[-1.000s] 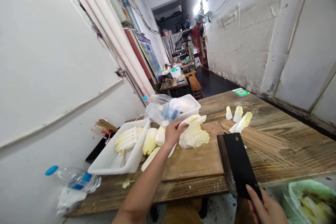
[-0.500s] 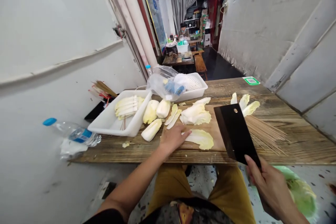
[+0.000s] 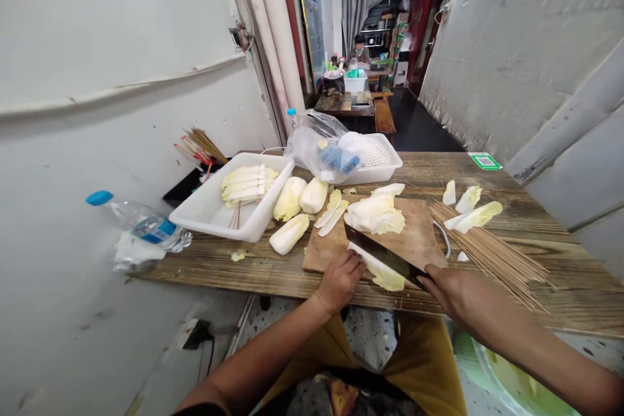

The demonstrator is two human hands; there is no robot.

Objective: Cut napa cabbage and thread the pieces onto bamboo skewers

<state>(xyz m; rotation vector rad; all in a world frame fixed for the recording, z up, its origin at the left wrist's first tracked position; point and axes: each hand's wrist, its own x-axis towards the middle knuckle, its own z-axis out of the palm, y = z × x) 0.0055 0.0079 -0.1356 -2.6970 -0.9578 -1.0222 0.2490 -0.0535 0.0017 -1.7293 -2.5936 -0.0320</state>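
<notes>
My right hand (image 3: 446,289) grips the handle of a dark cleaver (image 3: 385,257), its blade running edge-on along a cabbage leaf (image 3: 387,276). Whether the edge touches the leaf or has cut into it, I cannot tell. With fingers curled, my left hand (image 3: 342,278) holds the leaf's white stem end down near the board's front edge. Under the leaf lies a wooden cutting board (image 3: 322,259). More stacked cabbage leaves (image 3: 375,213) rest just behind the blade, and two narrow leaf strips (image 3: 333,213) lie left of them.
Left of the board sit small cabbage heads (image 3: 290,198) and a white tray (image 3: 195,218) of skewered leaves. Behind stands another white tray (image 3: 385,172) with plastic bags. Thin wooden skewers (image 3: 497,257) and leaf pieces (image 3: 472,216) lie right. A water bottle (image 3: 146,224) is far left; a person (image 3: 359,51) sits beyond.
My right hand has swung the cleaver left from beside the board to over the leaf, blade now edge-on. My left fingers have curled in on the leaf, which has turned and moved nearer the front.
</notes>
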